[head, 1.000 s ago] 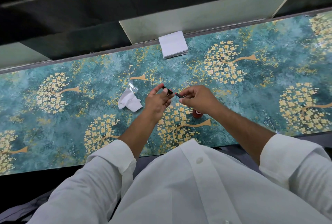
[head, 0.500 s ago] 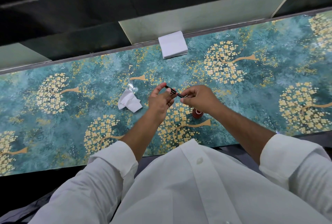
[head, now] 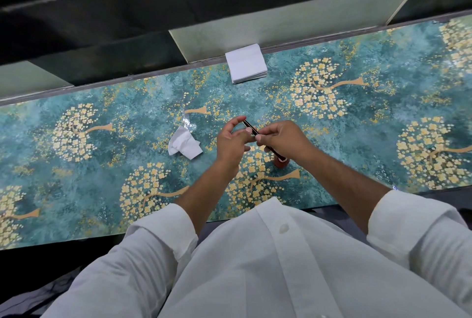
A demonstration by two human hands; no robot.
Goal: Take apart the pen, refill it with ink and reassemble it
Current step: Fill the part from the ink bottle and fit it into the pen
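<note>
From the head camera we count one pen [head: 251,129], one small reddish ink pot [head: 281,162], one crumpled white tissue [head: 184,144], one stack of folded white paper [head: 246,63], and two hands

The right hand [head: 282,139] is closed around the pen: thumb and fingers pinch the dark barrel near its middle, and the barrel runs on under the palm, its lower end showing just above the ink pot. The upper end of the pen sticks out toward the left hand [head: 231,140]. That hand is loosely curled, with its thumb lifted and arched above the pen's tip and its fingertips meeting the barrel just beside the right hand's grip; whether it truly clamps the pen or only touches it we cannot tell

The pen is in the air above the patterned teal table [head: 89,169], tilted, its far end higher in the picture and to the left. The ink pot stands on the table, partly hidden under the right wrist. The tissue lies on the table to the left of the left hand, apart from it. The paper stack sits at the table's far edge

Both forearms reach forward from rolled white sleeves [head: 163,225] and converge over the middle of the table, wrists bent slightly inward
</note>
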